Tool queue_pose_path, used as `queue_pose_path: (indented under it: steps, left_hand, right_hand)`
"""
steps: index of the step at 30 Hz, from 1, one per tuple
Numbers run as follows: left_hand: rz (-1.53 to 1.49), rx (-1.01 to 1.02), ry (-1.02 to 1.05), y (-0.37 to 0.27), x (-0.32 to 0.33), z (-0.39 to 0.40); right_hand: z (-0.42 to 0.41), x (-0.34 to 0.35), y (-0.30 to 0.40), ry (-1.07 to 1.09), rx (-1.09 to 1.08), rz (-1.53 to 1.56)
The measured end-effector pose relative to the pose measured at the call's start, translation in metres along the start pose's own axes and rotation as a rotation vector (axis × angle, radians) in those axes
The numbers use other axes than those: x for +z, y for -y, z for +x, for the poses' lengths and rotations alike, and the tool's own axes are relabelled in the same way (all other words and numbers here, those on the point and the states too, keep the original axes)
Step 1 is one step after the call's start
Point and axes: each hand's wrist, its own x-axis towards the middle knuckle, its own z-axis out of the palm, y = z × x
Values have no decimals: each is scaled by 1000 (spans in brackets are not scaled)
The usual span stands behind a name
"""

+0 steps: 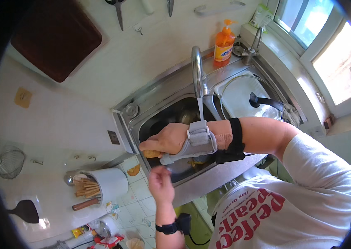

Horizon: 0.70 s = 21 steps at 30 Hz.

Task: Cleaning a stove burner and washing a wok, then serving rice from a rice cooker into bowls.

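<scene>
My right hand (170,139), in a grey wrist brace (200,141), reaches over the stainless steel sink basin (180,102). Its fingers close around a yellow-brown, rounded item (151,153), perhaps a potato, mostly covered by the hand. Water runs from the curved faucet (196,71) down to the brace's edge; whether it strikes the brace cannot be told. My left hand (162,184) is near the basin's front left rim, below the right hand. Its fingers are curled and slightly blurred, so their contents are unclear. A pale round thing (188,117) lies in the basin's shadow.
Right of the faucet, a glass lid (241,90) with a black handle leans over a white tray (244,93). An orange pump bottle (224,45) stands behind. A white utensil holder (111,186) sits to the left on the tiled counter (135,202). A dark board (57,37) hangs on the wall.
</scene>
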Motion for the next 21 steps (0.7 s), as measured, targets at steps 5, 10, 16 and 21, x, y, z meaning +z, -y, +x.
queue_pose_path:
  steps: [5, 10, 16, 21]
  left_hand:
    - [754, -277, 727, 54, 56, 28]
    - [960, -344, 1163, 147, 98, 97]
    - [733, -434, 1280, 190, 144, 122]
    - [749, -407, 1296, 205, 160, 132]
  right_hand:
    - [-1, -19, -15, 42, 50, -31]
    - [8, -31, -16, -21, 62, 5]
    - [4, -34, -22, 62, 125, 32]
    - [-3, -39, -22, 33, 129, -18]
